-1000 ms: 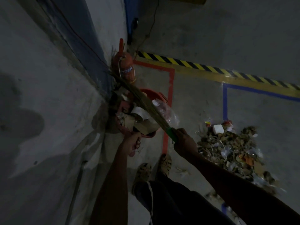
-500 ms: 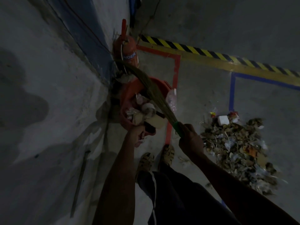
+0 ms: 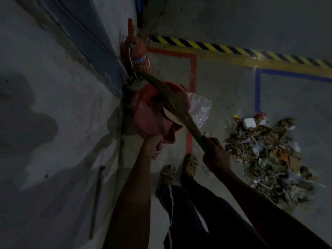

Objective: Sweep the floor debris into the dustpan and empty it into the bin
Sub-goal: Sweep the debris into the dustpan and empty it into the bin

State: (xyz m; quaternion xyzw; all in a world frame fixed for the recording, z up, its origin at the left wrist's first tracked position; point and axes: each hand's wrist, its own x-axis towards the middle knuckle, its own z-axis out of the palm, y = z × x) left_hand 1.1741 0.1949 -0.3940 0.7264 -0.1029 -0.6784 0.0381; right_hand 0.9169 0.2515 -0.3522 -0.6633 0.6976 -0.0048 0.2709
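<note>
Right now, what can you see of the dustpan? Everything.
The dustpan is pinkish-red, plastic by the look, tipped steeply over the orange bin by the wall. The left hand holds its handle from below. Broom bristles, held by the right hand, cross its mouth. Its contents are too dark to make out.

A person's left hand [image 3: 156,144] grips a pink dustpan [image 3: 154,121], tipped over a red bin [image 3: 172,88] by the wall. The right hand [image 3: 215,153] holds a broom [image 3: 172,103] lying across the bin. A debris pile [image 3: 265,157] sits on the floor [image 3: 224,97] to the right, near the feet.
</note>
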